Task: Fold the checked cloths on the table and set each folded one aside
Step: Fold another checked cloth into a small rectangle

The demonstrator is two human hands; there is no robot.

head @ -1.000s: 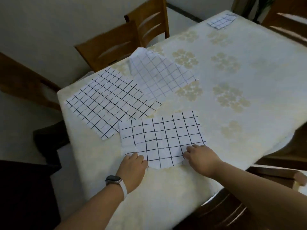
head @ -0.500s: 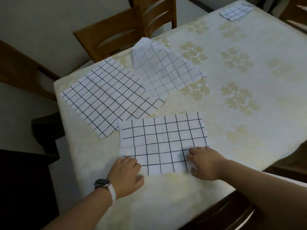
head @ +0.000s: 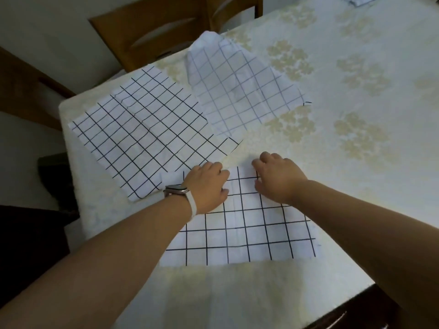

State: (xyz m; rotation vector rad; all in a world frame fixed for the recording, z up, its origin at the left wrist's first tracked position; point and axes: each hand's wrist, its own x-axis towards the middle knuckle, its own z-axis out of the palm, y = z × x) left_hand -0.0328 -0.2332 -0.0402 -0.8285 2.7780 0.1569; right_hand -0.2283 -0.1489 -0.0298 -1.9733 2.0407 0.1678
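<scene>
Table (head: 361, 167), left hand (head: 206, 186), right hand (head: 278, 178) on cloth (head: 249, 236)

A cream tablecloth (head: 356, 162) printed with pale gold flowers covers the worktop (head: 370, 309). A brown wooden chair (head: 152, 32) stands behind it.

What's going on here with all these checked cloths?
A person is working on checked cloths at a table. The left hand and right hand both sit at the far edge of the nearest cloth, fingers bent. Whether they pinch it or only press it is unclear. Beyond it, a bold-lined cloth and a paler cloth lie spread out, edges overlapping, not yet folded. A small checked piece lies at the far end.
</scene>
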